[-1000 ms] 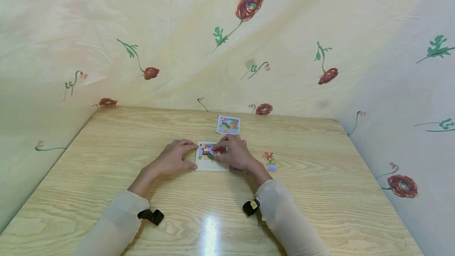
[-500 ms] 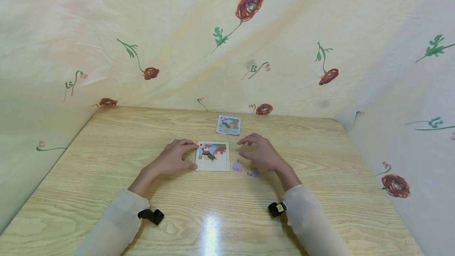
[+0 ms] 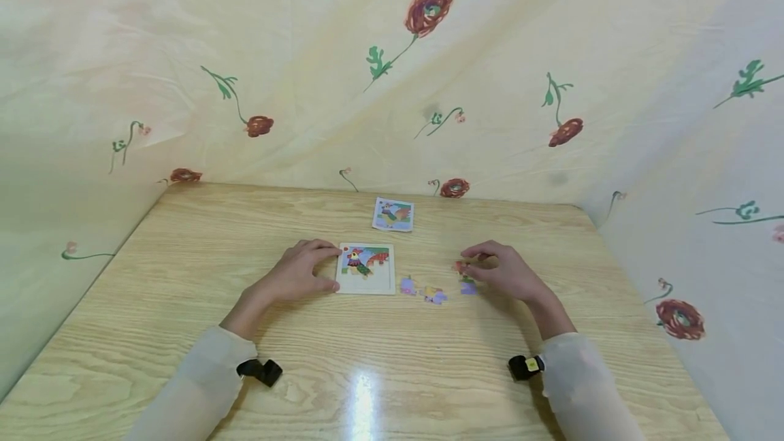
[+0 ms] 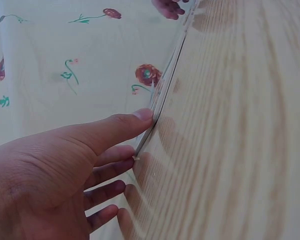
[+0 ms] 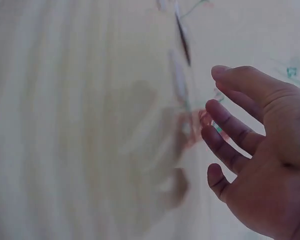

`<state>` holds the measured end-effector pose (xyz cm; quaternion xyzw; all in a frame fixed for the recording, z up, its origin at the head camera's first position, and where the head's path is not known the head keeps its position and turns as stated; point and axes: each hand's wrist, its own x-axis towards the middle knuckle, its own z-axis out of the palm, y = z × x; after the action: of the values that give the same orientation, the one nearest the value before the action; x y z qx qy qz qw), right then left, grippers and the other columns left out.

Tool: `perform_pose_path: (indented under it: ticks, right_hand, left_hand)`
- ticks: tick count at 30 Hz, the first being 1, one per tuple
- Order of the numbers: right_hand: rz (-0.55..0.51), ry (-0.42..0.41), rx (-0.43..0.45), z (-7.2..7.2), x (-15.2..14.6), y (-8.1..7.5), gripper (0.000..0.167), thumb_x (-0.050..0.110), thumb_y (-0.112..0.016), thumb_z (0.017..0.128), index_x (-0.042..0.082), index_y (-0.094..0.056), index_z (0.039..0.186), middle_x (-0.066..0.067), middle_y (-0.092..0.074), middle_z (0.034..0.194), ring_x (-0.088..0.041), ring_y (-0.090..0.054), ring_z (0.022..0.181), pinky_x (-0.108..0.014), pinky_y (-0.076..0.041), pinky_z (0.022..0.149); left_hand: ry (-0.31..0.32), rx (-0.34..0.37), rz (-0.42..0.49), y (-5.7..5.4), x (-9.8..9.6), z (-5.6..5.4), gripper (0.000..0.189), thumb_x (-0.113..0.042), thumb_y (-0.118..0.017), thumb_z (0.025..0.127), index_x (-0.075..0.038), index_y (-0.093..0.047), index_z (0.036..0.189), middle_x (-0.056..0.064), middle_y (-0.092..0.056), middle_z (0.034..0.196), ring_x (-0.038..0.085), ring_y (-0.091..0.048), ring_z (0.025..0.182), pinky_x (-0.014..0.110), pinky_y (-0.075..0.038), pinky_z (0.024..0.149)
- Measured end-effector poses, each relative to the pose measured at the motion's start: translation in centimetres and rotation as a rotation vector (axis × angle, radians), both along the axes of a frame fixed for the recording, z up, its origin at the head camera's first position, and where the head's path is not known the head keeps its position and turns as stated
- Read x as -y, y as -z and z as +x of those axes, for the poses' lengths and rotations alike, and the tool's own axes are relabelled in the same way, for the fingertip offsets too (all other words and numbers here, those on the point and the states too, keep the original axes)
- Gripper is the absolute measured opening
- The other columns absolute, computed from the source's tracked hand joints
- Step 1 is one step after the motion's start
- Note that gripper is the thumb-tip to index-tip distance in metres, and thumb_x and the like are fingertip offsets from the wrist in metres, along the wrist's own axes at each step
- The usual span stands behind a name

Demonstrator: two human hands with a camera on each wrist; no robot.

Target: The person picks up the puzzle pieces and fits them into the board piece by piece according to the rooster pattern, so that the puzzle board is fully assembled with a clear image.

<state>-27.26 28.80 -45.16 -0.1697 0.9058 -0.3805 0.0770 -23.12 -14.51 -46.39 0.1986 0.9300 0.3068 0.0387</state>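
A white-framed jigsaw board (image 3: 381,283) lies on the table, its upper part filled with rooster picture pieces and its lower part bare white. My left hand (image 3: 297,272) rests along the board's left edge, thumb tip by the near corner and fingertips by the far one. In the left wrist view, the thumb (image 4: 122,127) touches the thin board edge. To the right, my right hand (image 3: 507,274) hangs over a group of jigsaw pieces (image 3: 468,288), partly hidden by its fingers. Nothing shows between the relaxed, parted fingers of the right hand (image 5: 270,145) in the right wrist view.
Loose jigsaw pieces, a purple one (image 3: 408,285) and a yellow-purple group (image 3: 435,297), lie just right of the board. Behind it lies a card with the rooster picture (image 3: 393,215). A flowered cloth (image 3: 294,73) hangs around the wooden table (image 3: 331,366).
My right hand has left the board and moved right, over the pieces there. More red rooster tail now shows on the board where the hand was. My left hand has stayed in place.
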Motion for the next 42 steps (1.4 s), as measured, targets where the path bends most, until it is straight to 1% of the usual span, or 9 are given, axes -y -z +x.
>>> perform_pose_path:
  ticks: [4, 7, 19, 22, 30, 37, 42]
  right_hand:
    - [-0.022, -0.033, -0.007, 0.1, -1.3, 0.7, 0.032, 0.019, -0.07, 0.099, 0.008, -0.069, 0.13, -0.015, -0.065, 0.131, -0.032, -0.057, 0.12, -0.049, -0.048, 0.1]
    - [-0.013, -0.034, -0.028, -0.1, -1.8, 1.2, 0.033, 0.02, -0.071, 0.099, 0.009, -0.069, 0.13, -0.014, -0.065, 0.13, -0.03, -0.057, 0.12, -0.051, -0.047, 0.102]
    - [0.001, -0.001, -0.071, -0.4, -2.3, 2.2, 0.026, 0.024, -0.074, 0.097, 0.017, -0.075, 0.122, -0.009, -0.063, 0.127, -0.026, -0.055, 0.117, -0.045, -0.045, 0.1]
    - [0.003, -0.001, -0.078, -0.5, -2.3, 2.4, 0.025, 0.025, -0.074, 0.097, 0.016, -0.076, 0.12, -0.01, -0.062, 0.127, -0.026, -0.054, 0.117, -0.045, -0.044, 0.1]
    - [0.007, -0.016, -0.068, -0.7, -2.1, 2.6, 0.029, 0.026, -0.073, 0.097, 0.014, -0.075, 0.123, -0.012, -0.06, 0.128, -0.027, -0.052, 0.117, -0.044, -0.043, 0.098]
    - [0.024, 0.005, -0.086, -0.8, -1.5, 2.6, 0.026, 0.025, -0.074, 0.096, 0.014, -0.076, 0.12, -0.012, -0.06, 0.127, -0.027, -0.052, 0.112, -0.04, -0.042, 0.094]
    - [0.044, 0.025, -0.1, -0.6, -1.6, 2.6, 0.025, 0.025, -0.074, 0.096, 0.014, -0.077, 0.118, -0.012, -0.061, 0.125, -0.029, -0.054, 0.115, -0.044, -0.044, 0.097]
  left_hand:
    - [0.002, -0.004, 0.0, 0.3, 0.1, -0.1, 0.068, -0.036, -0.08, 0.088, -0.013, -0.058, 0.148, 0.012, -0.052, 0.153, 0.039, -0.043, 0.141, 0.067, -0.032, 0.113]
    - [0.001, -0.004, -0.001, 0.4, 0.1, -0.1, 0.068, -0.036, -0.08, 0.088, -0.012, -0.058, 0.148, 0.012, -0.052, 0.153, 0.04, -0.043, 0.14, 0.067, -0.032, 0.113]
    - [0.007, -0.01, 0.001, 0.5, -0.2, -0.2, 0.067, -0.035, -0.08, 0.088, -0.012, -0.058, 0.148, 0.012, -0.052, 0.152, 0.04, -0.043, 0.14, 0.067, -0.031, 0.113]
    - [0.008, -0.011, -0.001, 0.5, -0.2, -0.2, 0.068, -0.036, -0.08, 0.088, -0.012, -0.058, 0.148, 0.012, -0.052, 0.152, 0.04, -0.043, 0.14, 0.067, -0.031, 0.113]
    - [0.004, -0.009, -0.003, 0.4, 0.0, -0.1, 0.067, -0.036, -0.08, 0.088, -0.013, -0.058, 0.148, 0.011, -0.052, 0.152, 0.039, -0.042, 0.141, 0.066, -0.031, 0.114]
    - [-0.002, -0.004, 0.005, 0.3, 0.3, 0.1, 0.067, -0.035, -0.08, 0.088, -0.014, -0.058, 0.148, 0.011, -0.052, 0.153, 0.039, -0.041, 0.143, 0.067, -0.029, 0.115]
    - [0.002, -0.003, 0.01, 0.5, 0.2, 0.1, 0.068, -0.036, -0.08, 0.088, -0.014, -0.058, 0.148, 0.012, -0.051, 0.153, 0.039, -0.04, 0.143, 0.067, -0.03, 0.115]
